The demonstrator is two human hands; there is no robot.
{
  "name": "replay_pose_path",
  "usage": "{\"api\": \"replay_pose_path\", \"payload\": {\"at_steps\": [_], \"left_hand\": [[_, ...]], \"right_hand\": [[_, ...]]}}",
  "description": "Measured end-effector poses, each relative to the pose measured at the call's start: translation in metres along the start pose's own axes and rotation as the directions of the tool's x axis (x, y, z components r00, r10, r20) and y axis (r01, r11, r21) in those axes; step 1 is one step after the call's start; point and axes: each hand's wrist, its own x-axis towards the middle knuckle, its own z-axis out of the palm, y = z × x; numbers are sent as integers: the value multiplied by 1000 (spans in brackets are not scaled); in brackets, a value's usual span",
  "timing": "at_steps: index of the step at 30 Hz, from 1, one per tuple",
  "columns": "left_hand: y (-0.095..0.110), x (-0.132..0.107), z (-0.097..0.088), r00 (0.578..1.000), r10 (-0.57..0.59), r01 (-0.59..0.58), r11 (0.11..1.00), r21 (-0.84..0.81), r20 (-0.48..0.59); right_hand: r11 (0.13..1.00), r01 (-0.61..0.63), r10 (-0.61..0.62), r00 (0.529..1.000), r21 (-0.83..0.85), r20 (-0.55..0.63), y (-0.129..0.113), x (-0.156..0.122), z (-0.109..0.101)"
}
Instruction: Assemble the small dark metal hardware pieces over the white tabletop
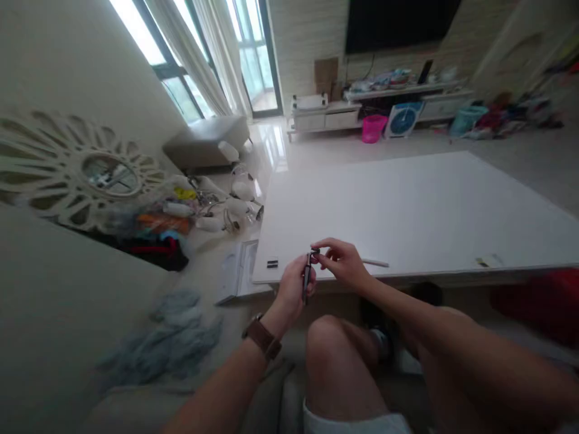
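- Legible text, brands, numbers, signs: none that I can read from my end.
- Blue-and-white panel [404, 119], upper right of the frame: I see a round blue design on it; any lettering is too blurred for me.
- Small flat piece [491, 261], lower right, near the front edge of the white tabletop [407, 205]: dark and yellowish marks, too small for me to read.
- Small dark-banded piece [272, 264], left of centre on the same tabletop: I cannot resolve its bands into characters.
- Clutter on the bench [393, 82], upper right: packaging-like colours, wording unreadable to me.
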Motion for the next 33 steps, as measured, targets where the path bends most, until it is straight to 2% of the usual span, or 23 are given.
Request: {"api": "replay_pose_path", "payload": {"at_steps": [4,9,18,33], "left_hand": [[0,0,2,995,79,-69,985,160,-57],[-2,1,1,979,195,-164,931,325,-65],[-5,0,-2,987,160,-138,901,412,-19],[-5,2,-4,989,148,-133,922,365,-14]], "right_hand": [[998,14,-17,999,-55,-40,1,0,1],[995,41,-45,998,-87,-52,2,1,0],[990,90,-92,996,-107,-19,1,1,-1],[992,86,-89,996,-95,-29,-2,0,0]]}}
